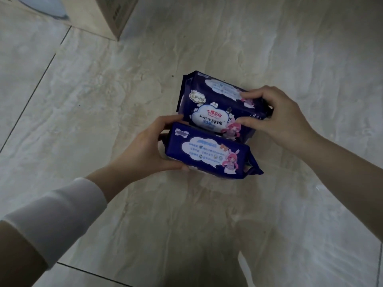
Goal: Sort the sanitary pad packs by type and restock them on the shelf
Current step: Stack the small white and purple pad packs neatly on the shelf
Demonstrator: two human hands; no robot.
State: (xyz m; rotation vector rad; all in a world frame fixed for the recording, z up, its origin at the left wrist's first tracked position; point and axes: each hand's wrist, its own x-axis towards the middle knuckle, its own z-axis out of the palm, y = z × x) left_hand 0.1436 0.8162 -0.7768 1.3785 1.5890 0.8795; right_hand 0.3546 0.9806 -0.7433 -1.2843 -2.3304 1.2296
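Two dark blue sanitary pad packs with white cloud labels and a pink-haired cartoon figure are held above the tiled floor. My left hand [145,150] grips the nearer pack [209,156] at its left end, thumb below and fingers above. My right hand [277,119] grips the farther pack [213,108] at its right end, fingers on its top and thumb on its front face. The two packs touch along their long sides. No shelf is in view.
A cardboard box [103,15] stands on the floor at the top left, with a pale blue and white object [41,7] beside it. Marble-patterned floor tiles [103,90] fill the rest of the view.
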